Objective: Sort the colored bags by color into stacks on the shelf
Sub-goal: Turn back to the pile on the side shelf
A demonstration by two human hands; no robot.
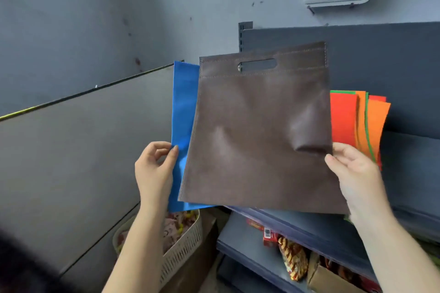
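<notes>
A brown bag is held up flat in front of the shelf, facing the camera, handle cutout at the top, long axis roughly vertical with a slight clockwise lean. Its lower right edge is pinched by the right hand, thumb on the front face, fingers hidden behind; a crease is pulled into the fabric just above the thumb. A blue bag is pinched at its left edge by the left hand, thumb and forefinger closed on the fabric; it stands upright just behind the brown one and is overlapped by it. Behind the brown bag on the right, a fanned bunch of red and orange bags with green edges showing is seen; whether it is also held by the right hand cannot be told. The brown bag lies between both hands but is gripped only on the right, so the next placement is judged to fall to that hand. A shelf surface lies just right of and below the bags. No sorted stacks are visible on the shelf yet.
</notes>
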